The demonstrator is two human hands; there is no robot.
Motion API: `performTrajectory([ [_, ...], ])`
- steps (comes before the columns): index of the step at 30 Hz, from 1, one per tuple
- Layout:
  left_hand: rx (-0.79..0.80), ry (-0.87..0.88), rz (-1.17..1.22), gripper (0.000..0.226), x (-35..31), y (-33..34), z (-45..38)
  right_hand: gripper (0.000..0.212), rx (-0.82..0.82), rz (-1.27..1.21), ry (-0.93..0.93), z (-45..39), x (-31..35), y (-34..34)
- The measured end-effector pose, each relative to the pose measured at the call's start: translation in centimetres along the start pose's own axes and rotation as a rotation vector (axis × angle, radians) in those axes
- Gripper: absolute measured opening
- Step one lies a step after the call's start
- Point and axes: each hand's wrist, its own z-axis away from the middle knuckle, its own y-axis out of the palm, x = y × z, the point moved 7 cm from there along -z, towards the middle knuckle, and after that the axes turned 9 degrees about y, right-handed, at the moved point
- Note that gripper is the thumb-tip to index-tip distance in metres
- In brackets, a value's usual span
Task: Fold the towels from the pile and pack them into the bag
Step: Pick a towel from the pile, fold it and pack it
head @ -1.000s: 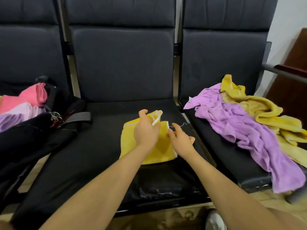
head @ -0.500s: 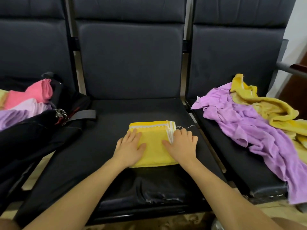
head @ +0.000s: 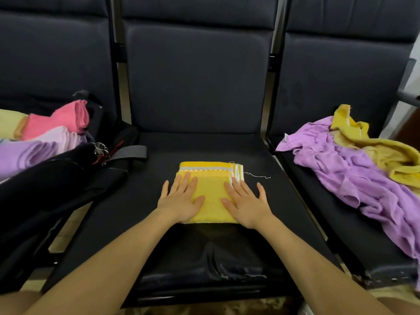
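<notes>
Folded towel [head: 210, 201] yellow, white-striped band; pile [head: 354, 173] purple, mustard; seat [head: 204, 258] black.

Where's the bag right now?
Head view, far left: the black bag sits on the left seat, holding folded pink and purple towels, beside the middle seat.

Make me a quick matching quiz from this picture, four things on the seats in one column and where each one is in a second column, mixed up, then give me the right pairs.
Things
1. folded yellow towel
2. crumpled purple towel
3. folded pink towel
4. loose white thread

Places
A. packed in the black bag on the left seat
B. on the middle seat, pressed flat under the left hand and right hand
C. trailing from the yellow towel's far right corner
D. in the pile on the right seat

Pairs: 1-B, 2-D, 3-A, 4-C
</notes>
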Motion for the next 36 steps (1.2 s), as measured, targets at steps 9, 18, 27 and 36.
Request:
performTrajectory([
  [9, -0.062, 0.133, -0.052, 0.063, -0.1, -1.4, 1.7, 0.058, -0.086, -0.039, 0.030, -0.2, 1.0, -0.9],
  [18, -0.235, 0.365, 0.076, 0.029, -0.3, -4.6, 5.4, 0.029, -0.117, -0.437, -0.351, 2.9, 3.2, -3.2],
  [27, -0.144, 0.433, -0.107, 0.057, -0.3, -2.9, 5.7, 0.048, -0.250, -0.143, -0.428, 2.7, 3.8, -2.0],
  [36, -0.229, 0.289, 0.160, 0.050, 0.7, -3.4, 5.1, 0.015, -0.268, -0.352, -0.265, 1.4, 2.8, -4.6],
])
